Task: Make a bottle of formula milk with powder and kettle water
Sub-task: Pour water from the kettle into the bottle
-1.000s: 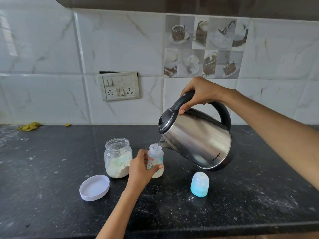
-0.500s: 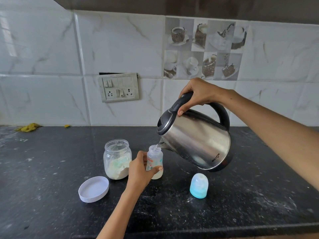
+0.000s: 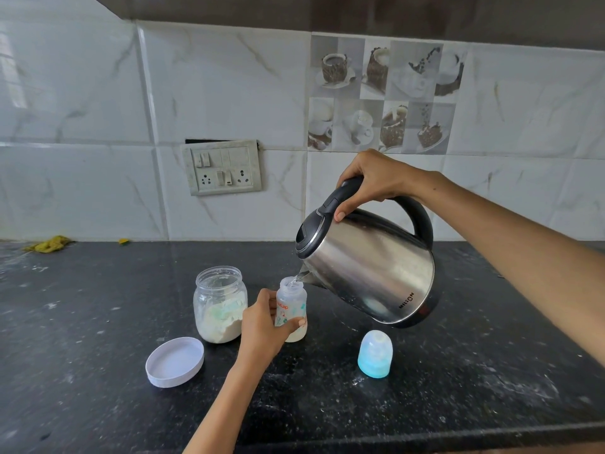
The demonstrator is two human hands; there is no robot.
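On the dark counter, left to right, lines follow.
Jar lid: white lid (image 3: 175,362) lies off, near left, just beside the jar.
Powder jar: open jar (image 3: 220,304) stands upright, partly filled with powder; the scooping step looks done.
Left hand: left hand (image 3: 263,326) grips the bottle, thumb (image 3: 294,323) curled across its front, the other fingers behind it, steadying it on the counter (image 3: 98,404).
Bottle: small bottle (image 3: 291,309) stands upright between jar and kettle, uncapped; a pale layer sits in its bottom, the rest looks unfilled.
Water: thin stream falls from the spout into the bottle's mouth, so pouring is the step in hand.
Kettle: steel kettle (image 3: 370,270) is tilted left, spout just above the bottle.
Right hand: right hand (image 3: 373,183) is wrapped round the black handle, thumb against the lid's edge.
Cap: blue teat cap (image 3: 375,353) stands apart, near right.
Left to do: likely finish filling, cap, shake.
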